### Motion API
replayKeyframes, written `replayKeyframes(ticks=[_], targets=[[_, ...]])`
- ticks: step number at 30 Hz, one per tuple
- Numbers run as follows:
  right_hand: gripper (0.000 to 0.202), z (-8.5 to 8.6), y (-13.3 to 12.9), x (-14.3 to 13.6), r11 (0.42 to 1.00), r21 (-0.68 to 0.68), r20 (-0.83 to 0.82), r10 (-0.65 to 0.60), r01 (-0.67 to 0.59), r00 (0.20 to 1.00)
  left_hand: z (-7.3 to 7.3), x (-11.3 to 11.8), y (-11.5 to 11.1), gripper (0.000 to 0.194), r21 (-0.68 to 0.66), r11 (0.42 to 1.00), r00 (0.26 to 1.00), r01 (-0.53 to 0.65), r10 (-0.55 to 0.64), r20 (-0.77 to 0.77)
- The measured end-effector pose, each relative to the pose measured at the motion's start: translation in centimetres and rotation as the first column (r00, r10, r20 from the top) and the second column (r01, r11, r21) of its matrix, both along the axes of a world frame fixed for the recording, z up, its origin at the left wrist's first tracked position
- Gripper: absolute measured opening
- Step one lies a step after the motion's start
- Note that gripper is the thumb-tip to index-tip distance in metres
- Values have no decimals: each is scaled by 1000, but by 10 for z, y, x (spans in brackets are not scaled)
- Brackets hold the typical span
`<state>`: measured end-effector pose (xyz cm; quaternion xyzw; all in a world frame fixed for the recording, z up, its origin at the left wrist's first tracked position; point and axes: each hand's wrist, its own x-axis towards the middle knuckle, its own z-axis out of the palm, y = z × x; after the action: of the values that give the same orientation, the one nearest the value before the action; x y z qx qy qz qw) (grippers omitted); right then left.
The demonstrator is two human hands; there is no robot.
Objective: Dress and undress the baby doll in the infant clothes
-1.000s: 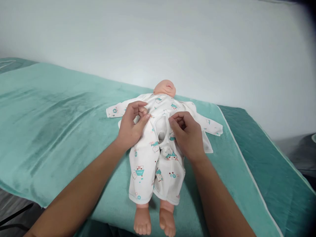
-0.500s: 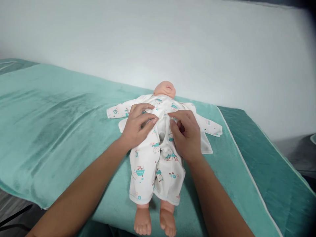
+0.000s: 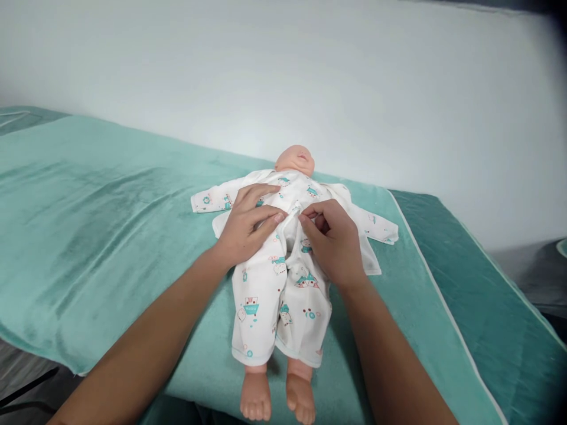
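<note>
A baby doll (image 3: 295, 160) lies on its back, head away from me and bare feet towards me. It wears white printed baby pants (image 3: 259, 307) with an open crotch, and a white long-sleeved baby shirt (image 3: 376, 223) whose sleeves spread to both sides. My left hand (image 3: 250, 221) rests on the waist area, thumb and index finger closed on the edge of the pants near the crotch opening. On the other side of that opening, my right hand (image 3: 334, 236) pinches the pants' cloth between thumb and index finger. A small fold of cloth stands up between the hands.
Under the doll is a light green plush cover (image 3: 110, 236) with wrinkles on the left. A darker green cover (image 3: 469, 260) shows at the right. A pale wall (image 3: 221, 71) rises behind, and dark cords (image 3: 29, 386) are at the lower left.
My right thumb and index finger have come together in a pinch, and the cloth between my hands has shifted into a raised fold. My left hand has barely moved.
</note>
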<state>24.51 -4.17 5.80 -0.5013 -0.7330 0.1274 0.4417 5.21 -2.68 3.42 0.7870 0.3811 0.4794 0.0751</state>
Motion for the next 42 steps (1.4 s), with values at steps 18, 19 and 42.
replayKeyframes(ticks=[18,19,42], targets=[[36,0,85,6,983,-152,-102,89,-104,991,13,5,85,44,-444,879,968,175,-72,239],[36,1,91,7,981,-168,-111,84,-102,990,13,6,93,42,-444,883,971,154,-53,231],[18,-15,128,26,973,-228,-123,-78,48,989,-10,7,133,8,-447,893,936,51,114,334]])
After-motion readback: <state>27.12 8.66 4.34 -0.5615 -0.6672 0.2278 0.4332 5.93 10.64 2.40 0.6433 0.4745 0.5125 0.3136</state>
